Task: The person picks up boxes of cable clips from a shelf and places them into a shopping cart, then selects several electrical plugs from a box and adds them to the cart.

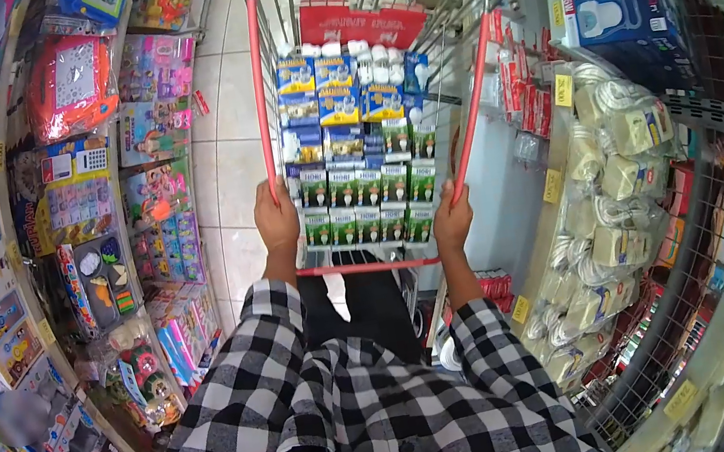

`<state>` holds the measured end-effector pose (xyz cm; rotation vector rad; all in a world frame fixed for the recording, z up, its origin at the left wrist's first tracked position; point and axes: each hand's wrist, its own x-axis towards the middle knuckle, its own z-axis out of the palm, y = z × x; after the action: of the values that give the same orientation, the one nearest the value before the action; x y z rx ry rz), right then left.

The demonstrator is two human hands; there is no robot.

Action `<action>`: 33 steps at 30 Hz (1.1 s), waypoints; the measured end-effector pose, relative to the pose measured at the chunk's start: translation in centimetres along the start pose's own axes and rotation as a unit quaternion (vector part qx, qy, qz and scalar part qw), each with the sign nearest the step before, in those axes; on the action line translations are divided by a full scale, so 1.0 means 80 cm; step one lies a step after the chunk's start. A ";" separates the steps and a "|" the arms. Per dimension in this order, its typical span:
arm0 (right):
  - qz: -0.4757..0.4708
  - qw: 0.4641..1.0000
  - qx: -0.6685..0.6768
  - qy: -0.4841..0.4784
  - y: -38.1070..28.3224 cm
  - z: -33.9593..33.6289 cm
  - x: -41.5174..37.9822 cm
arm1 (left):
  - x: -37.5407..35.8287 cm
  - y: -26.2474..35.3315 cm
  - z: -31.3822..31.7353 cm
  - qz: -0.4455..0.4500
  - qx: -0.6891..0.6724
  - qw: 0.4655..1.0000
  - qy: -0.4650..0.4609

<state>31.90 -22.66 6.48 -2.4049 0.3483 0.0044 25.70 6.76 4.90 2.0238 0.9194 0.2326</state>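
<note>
My left hand (277, 219) is wrapped round the left side of the red handle frame of a shopping cart (369, 267). On the opposite side, my right hand (451, 216) grips the same red frame. Between my hands, the cart's lower part shows stacked green-and-white boxes (368, 187) with bulb pictures. Farther forward sit blue-and-yellow boxes (339, 105), and white rounded items (379, 67) stand beside them. A red panel (363, 25) with blurred lettering spans the cart's far part.
Shelves of packaged toys (70, 88) line the left side. Bagged white extension cords (614, 205) hang on the right, below boxed lamps (616, 6). Pale floor tiles (223, 153) run along the cart's left. A wire mesh rack (719, 264) stands far right.
</note>
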 end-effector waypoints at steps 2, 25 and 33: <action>0.011 1.000 -0.010 -0.006 -0.013 -0.003 -0.001 | 0.006 -0.007 -0.002 -0.001 0.010 1.000 0.001; -0.008 0.999 -0.041 0.005 -0.160 0.072 0.166 | 0.218 0.076 0.024 -0.026 0.007 1.000 0.005; 0.012 0.999 -0.032 0.006 -0.171 0.101 0.229 | 0.282 0.111 0.048 -0.033 0.023 0.999 0.005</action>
<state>53.70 -12.10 7.37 -2.4646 0.3877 0.0118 48.11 16.69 5.69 2.0319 1.0042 0.1885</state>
